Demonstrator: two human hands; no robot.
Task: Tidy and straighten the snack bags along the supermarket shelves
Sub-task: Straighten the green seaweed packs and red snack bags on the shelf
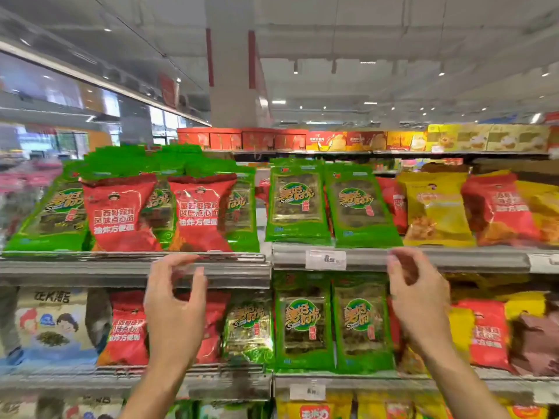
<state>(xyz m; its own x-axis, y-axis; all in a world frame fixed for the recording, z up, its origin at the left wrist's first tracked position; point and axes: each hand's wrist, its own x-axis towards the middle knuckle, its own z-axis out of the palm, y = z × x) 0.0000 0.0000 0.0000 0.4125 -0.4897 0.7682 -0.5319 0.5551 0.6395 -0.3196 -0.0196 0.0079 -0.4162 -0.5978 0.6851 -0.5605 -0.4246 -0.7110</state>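
Both hands, left hand [174, 300] and right hand [419, 297], hovered loosely curled and empty below the light, crinkly red snack bags [121, 213], best nudged by their edges.

Top shelf, above left hand [174, 300]: two red snack bags [121, 213] upright before green seaweed bags [295, 201]. Above right hand [419, 297]: yellow bag [435, 210], leaning.

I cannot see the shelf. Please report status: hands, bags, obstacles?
Left hand and right hand raised, loosely curled, holding nothing. Red bags stand before green bags. Nothing blocks.
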